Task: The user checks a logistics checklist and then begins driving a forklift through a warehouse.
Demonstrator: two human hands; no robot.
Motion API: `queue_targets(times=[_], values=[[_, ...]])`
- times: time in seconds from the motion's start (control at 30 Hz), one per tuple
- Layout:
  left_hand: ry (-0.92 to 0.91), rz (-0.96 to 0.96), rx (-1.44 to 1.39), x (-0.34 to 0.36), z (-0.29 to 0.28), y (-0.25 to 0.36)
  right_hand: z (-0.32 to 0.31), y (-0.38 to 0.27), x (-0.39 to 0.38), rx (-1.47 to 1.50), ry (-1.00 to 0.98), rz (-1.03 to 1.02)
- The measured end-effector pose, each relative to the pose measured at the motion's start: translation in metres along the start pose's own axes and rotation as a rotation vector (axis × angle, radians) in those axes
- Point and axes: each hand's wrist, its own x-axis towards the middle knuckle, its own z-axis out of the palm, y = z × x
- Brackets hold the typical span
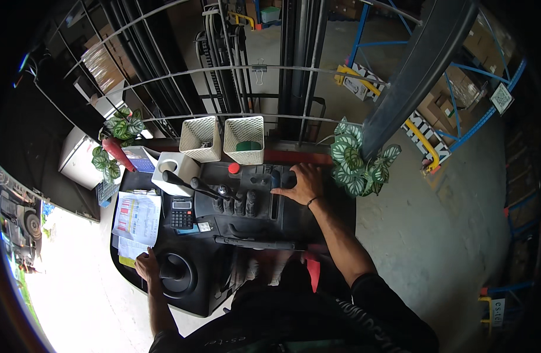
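My right hand [306, 183] curls around a dark control knob [287, 179] at the right of a forklift console. The thumb lies along its near side and the fingers along its far side. At the left edge of the console, my left hand [146, 265] is closed with the thumb up, against the lower corner of some printed sheets [137, 219] and a yellow sheet [127, 261]. Its fingers are partly hidden, so what they hold cannot be made out. Just right of it is a round black steering wheel [177, 275]. Several black levers [238, 203] stand between my hands.
A calculator [181, 213], a tissue box [175, 172], a red button [234, 168] and two cream baskets [243, 140] sit on the console. Leafy plants [359, 156] flank it. Beyond the wire guard [223, 69] rise dark mast rails; blue racking [485, 122] with cartons stands right.
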Motion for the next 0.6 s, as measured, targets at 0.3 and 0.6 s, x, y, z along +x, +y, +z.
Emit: queue_targets(times=[0.3, 0.6], values=[[0.071, 0.007, -0.084, 0.003, 0.023, 0.000, -0.002, -0.001, -0.002, -0.001, -0.015, -0.013], [0.207, 0.462, -0.380, -0.062, 0.072, 0.075, 0.008, 0.009, 0.002, 0.075, -0.003, -0.003]])
